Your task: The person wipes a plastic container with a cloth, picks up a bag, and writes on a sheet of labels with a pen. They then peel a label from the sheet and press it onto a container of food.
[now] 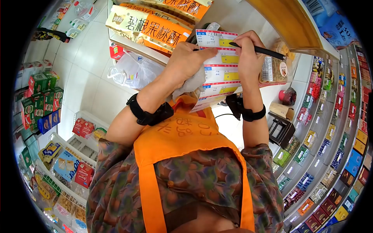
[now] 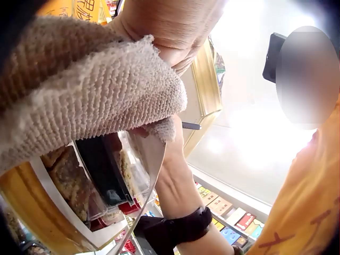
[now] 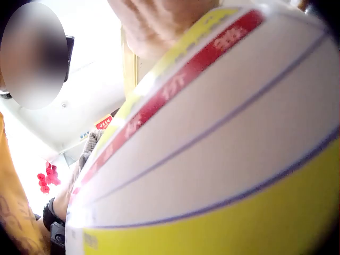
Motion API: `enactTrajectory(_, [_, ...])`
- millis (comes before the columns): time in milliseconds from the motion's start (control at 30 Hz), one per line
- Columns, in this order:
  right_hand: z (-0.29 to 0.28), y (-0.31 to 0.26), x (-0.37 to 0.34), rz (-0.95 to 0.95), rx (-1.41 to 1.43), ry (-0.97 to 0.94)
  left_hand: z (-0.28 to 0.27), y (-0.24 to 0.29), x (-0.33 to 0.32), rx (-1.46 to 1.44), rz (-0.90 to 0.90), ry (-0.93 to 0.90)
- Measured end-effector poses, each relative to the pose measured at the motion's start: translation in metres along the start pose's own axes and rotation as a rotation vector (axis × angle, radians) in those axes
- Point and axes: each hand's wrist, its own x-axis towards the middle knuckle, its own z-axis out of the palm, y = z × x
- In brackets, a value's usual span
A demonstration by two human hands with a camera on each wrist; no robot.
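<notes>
- Shop shelves (image 1: 330,155) packed with small goods ran down the right; pale tile floor (image 1: 74,66) lay to the left.
- Label sheet (image 1: 213,72) was up in front of the orange apron (image 1: 178,145), between both hands, lower end hanging free.
- Left hand (image 1: 186,62) gripped the sheet's left edge, thumb on top; probably to steady it for the pen.
- Grey cloth (image 1: 195,82) bunched under that hand; likely tucked there so the thumb was free. Exact grip on it hidden.
- Right hand (image 1: 250,56) pinched a black pen (image 1: 270,52), tip at the sheet's top row, apparently angled for writing; contact with paper, cannot tell.
- Sheet layout: repeated labels, red header strips, yellow blocks. Top row had dark handwriting, too small to read surely.
- Orange-and-cream packets (image 1: 149,29) beyond the left hand read 碧根果桃酥; fronts faced up, presumably for display.
- Clear food pack (image 1: 267,70) beside the right forearm had a barcode sticker, print illegible.
- Apron bore red characters, upside down and partly creased; not fully readable.
</notes>
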Motion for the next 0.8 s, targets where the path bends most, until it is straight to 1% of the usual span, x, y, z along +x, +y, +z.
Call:
enactTrajectory(133, [0.0013,-0.0026,-0.0001,0.015,-0.096,0.015,-0.0001,-0.0004,0.0005,-0.012,0.001,-0.011])
enactTrajectory(233, [0.0017,-0.0012,0.0000,-0.019,-0.108,0.010,-0.0014,0.0000,0.0006,0.009,-0.015,-0.020])
enactTrajectory(433, [0.0022,-0.0047,-0.0010,-0.007,-0.116,0.012,-0.0023,-0.0018,0.0016,0.014,-0.014,-0.035])
enactTrajectory(533, [0.0004,-0.0040,-0.0013,-0.004,-0.114,-0.012,-0.0025,-0.0016,0.0013,0.016,-0.016,-0.033])
enactTrajectory(733, [0.0021,-0.0018,-0.0011,-0.023,0.058,0.042,-0.0021,-0.0033,0.0023,0.000,-0.007,-0.034])
enactTrajectory(800, [0.0037,-0.0073,-0.0028,0.017,-0.027,0.035,-0.0024,-0.0036,0.0018,0.000,-0.008,-0.038])
